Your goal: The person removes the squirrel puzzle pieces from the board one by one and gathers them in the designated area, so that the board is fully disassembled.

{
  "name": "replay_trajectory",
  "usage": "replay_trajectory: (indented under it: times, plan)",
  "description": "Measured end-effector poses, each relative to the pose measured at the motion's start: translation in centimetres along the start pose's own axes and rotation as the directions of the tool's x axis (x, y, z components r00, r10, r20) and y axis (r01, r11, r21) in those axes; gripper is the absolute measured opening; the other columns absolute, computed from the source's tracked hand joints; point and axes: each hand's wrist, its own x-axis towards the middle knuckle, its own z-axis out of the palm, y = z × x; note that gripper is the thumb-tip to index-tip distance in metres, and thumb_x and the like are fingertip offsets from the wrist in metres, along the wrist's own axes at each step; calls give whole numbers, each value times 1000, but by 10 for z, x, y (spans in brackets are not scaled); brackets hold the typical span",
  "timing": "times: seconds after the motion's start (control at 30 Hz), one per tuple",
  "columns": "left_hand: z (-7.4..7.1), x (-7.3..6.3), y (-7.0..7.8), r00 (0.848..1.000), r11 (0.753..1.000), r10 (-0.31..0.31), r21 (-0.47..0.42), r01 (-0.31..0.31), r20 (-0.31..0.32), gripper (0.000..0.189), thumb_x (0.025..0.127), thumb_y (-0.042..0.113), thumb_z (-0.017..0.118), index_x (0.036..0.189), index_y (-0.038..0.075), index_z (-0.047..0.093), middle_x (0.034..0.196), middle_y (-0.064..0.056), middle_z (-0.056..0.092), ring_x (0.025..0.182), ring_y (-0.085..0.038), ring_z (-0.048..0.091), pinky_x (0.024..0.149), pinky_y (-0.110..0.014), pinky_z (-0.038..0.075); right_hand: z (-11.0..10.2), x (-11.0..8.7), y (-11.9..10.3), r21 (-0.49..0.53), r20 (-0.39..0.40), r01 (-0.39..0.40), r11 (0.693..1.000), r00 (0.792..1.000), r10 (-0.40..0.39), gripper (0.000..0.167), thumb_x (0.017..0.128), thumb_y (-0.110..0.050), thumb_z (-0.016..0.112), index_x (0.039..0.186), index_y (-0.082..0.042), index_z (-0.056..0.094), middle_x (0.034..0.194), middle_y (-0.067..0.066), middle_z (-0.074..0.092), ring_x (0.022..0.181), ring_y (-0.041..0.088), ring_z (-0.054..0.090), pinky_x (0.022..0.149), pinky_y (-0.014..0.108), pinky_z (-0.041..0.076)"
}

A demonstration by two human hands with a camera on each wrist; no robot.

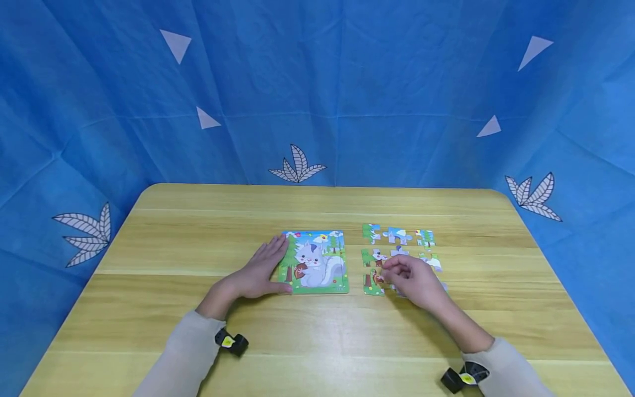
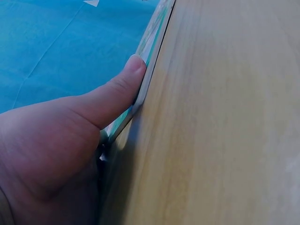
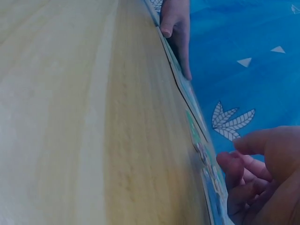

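Note:
A square puzzle board [image 1: 317, 263] with a grey squirrel picture lies flat on the table. My left hand [image 1: 260, 271] rests at its left side, fingers extended along the edge. Its thumb [image 2: 119, 86] touches the front left corner area. To the board's right, several loose jigsaw pieces [image 1: 397, 236] lie in rows. Over their nearer part is my right hand [image 1: 413, 279], its fingers bent and the thumb near the index fingertip. In the right wrist view, nothing shows between those fingertips [image 3: 225, 159]. The right hand partly hides pieces beneath it.
The wooden table [image 1: 317, 336] extends around the board and pieces. A blue cloth backdrop [image 1: 337, 82] with white triangles and leaf prints hangs behind and at both sides. Small black cameras [image 1: 240, 345] are strapped to both wrists.

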Motion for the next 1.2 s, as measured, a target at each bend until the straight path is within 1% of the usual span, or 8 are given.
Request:
replay_trajectory:
  times: [0.23, 0.4, 0.57, 0.7, 0.87, 1.03, 1.13, 1.2]
  plan:
    - [0, 0, -4, 1000, 1000, 5, 0, -5, -5, 110, 91, 47, 74, 161, -2, 4, 170, -17, -4, 156, -34, -7, 124, -54, 0, -8, 4, -4, -4, -16, 47, 999, 999, -47, 13, 98, -13, 68, 107, -4, 72, 88, 7, 70, 71, 15, 60, 59, 26, 50]
    - [1, 1, -6, 999, 999, 21, -36, -22, -29, 110, 90, 44, 77, 161, -3, 7, 170, -18, -2, 156, -36, -5, 124, -55, -1, -27, 7, -11, -44, -8, 59, 997, 998, -60, 21, 100, -18, 66, 115, -2, 69, 94, 8, 70, 78, 18, 61, 62, 27, 50]
    - [-1, 2, -9, 998, 987, -10, -158, 1, -61, 103, 92, 38, 76, 162, 0, 11, 170, -17, -1, 155, -41, -3, 122, -60, 6, -53, 12, -22, -131, -23, 63, 989, 998, -67, 27, 102, -21, 65, 120, -1, 67, 102, 8, 70, 84, 22, 62, 63, 28, 50]
    - [-12, 3, -10, 989, 968, -49, -249, 13, -140, 88, 98, 34, 69, 162, 2, 18, 169, -21, 2, 154, -45, 3, 118, -65, 16, -77, 17, -29, -207, -44, 60, 977, 997, -71, 28, 102, -22, 64, 121, -1, 66, 103, 10, 70, 87, 24, 62, 64, 29, 49]
    - [-46, 1, -10, 975, 979, -73, -200, 31, -208, 79, 102, 35, 63, 162, 3, 22, 168, -23, 6, 153, -46, 10, 118, -65, 19, -116, 23, -34, -333, -64, 42, 942, 996, -67, 36, 103, -27, 63, 126, 0, 64, 112, 17, 69, 96, 31, 63, 66, 32, 50]
    - [-107, -7, -16, 971, 995, -97, -39, 91, -217, 80, 104, 37, 60, 162, 0, 18, 168, -25, 4, 153, -46, 8, 120, -63, 14, -161, 27, -32, -438, -134, 23, 899, 987, -91, 47, 104, -33, 60, 134, 3, 58, 125, 26, 63, 107, 41, 60, 73, 47, 49]
    - [-145, -13, -20, 963, 986, -137, 57, 154, -232, 81, 105, 40, 55, 161, -2, 15, 167, -29, 3, 153, -47, 6, 119, -65, 13, -186, 26, -30, -477, -186, 5, 879, 977, -107, 52, 104, -34, 59, 139, 4, 54, 134, 30, 55, 106, 46, 56, 77, 56, 44]
    - [-165, -19, -21, 954, 974, -172, 104, 202, -246, 83, 106, 45, 52, 162, -2, 12, 167, -29, 2, 153, -47, 3, 118, -68, 9, -199, 28, -29, -505, -213, 7, 863, 968, -132, 57, 104, -35, 59, 144, 5, 50, 140, 33, 50, 115, 51, 52, 87, 64, 41]
